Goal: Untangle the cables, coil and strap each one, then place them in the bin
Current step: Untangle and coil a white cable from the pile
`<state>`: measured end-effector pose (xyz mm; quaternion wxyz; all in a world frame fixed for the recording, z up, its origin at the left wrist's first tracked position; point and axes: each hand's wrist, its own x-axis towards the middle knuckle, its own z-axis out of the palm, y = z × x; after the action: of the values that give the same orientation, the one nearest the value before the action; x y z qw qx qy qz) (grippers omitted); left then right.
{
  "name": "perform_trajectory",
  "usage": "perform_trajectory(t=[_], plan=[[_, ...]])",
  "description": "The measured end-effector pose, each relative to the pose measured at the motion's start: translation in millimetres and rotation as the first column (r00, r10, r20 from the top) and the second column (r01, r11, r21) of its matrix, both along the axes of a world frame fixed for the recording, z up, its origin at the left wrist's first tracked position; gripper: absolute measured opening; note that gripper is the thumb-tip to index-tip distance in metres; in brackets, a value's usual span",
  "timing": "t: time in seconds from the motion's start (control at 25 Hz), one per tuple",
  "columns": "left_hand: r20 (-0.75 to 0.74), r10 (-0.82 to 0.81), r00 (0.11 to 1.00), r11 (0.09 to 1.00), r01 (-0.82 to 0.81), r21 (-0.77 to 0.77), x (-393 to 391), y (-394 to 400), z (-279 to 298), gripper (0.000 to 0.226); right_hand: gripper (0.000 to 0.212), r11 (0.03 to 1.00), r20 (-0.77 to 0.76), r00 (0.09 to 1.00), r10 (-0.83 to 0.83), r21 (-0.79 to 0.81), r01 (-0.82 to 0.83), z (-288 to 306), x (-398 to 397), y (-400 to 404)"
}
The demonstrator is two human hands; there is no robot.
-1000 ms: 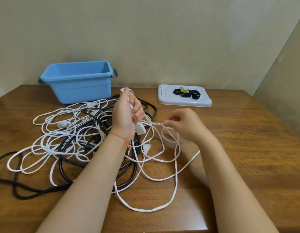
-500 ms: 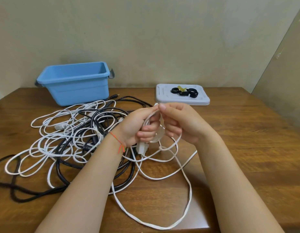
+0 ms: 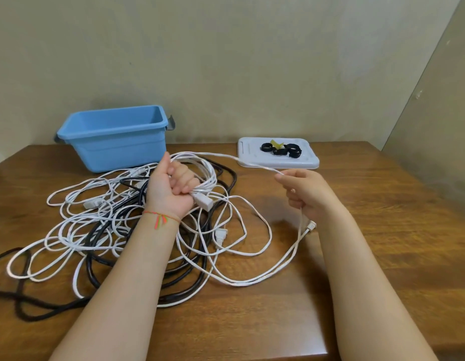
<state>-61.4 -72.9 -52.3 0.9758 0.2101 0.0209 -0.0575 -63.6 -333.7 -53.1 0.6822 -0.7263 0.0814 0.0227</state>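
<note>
Hands [image 3: 171, 188] (both gripping) stretch white cable [image 3: 226, 155].

A wooden counter [image 3: 369, 230] carries a blue bin [image 3: 116, 142] at the back left, a white tray [image 3: 308, 162] beside it, and tangled white and black cables [image 3: 95, 230].
</note>
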Motion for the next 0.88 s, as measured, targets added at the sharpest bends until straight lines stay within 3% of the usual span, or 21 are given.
perform_trajectory(t=[0.08,0.12,0.2,0.28,0.48,0.56,0.64,0.72,0.8,0.88], plan=[[-0.016,0.072,0.997,0.997,-0.072,-0.027,-0.9,1.1,-1.3,0.054,0.008,1.000,0.022,0.999,0.023,0.004,-0.023,0.3,-1.3,5.7],[-0.011,0.095,0.995,0.995,-0.095,-0.021,-1.6,0.7,-1.5,0.053,0.009,0.997,0.042,0.999,0.011,-0.080,-0.008,0.6,-2.5,11.0],[0.025,0.124,0.992,0.992,-0.124,0.022,-2.2,-0.2,-1.0,0.050,0.014,0.922,0.108,0.994,0.003,-0.386,0.039,1.7,-5.7,20.5],[0.082,0.126,0.989,0.987,-0.133,0.089,-2.3,-1.5,1.6,0.047,0.017,0.795,0.092,0.988,0.127,-0.605,-0.047,3.7,-9.7,26.6],[0.185,0.126,0.975,0.936,-0.178,0.304,-6.6,-15.2,8.1,0.047,0.030,0.601,-0.084,0.915,0.395,-0.730,-0.326,12.2,-20.4,42.7],[0.250,0.090,0.964,0.845,-0.207,0.494,-10.2,-23.9,8.8,0.047,0.032,0.568,-0.130,0.831,0.540,-0.673,-0.474,15.5,-27.4,48.0],[0.317,-0.001,0.948,0.621,-0.248,0.743,-15.9,-35.5,8.8,0.045,0.032,0.636,-0.088,0.740,0.667,-0.450,-0.627,18.9,-34.2,49.3],[0.313,-0.127,0.941,0.407,-0.239,0.882,-21.2,-46.4,6.6,0.044,0.027,0.650,0.011,0.675,0.737,-0.282,-0.705,22.3,-37.6,46.3],[0.284,-0.209,0.936,0.346,-0.201,0.917,-24.0,-52.1,5.5,0.043,0.021,0.634,0.073,0.636,0.768,-0.224,-0.740,23.6,-37.6,43.9],[0.281,-0.232,0.931,0.351,-0.190,0.917,-25.3,-52.7,7.0,0.043,0.016,0.634,0.121,0.623,0.773,-0.190,-0.749,23.8,-36.7,43.8]])
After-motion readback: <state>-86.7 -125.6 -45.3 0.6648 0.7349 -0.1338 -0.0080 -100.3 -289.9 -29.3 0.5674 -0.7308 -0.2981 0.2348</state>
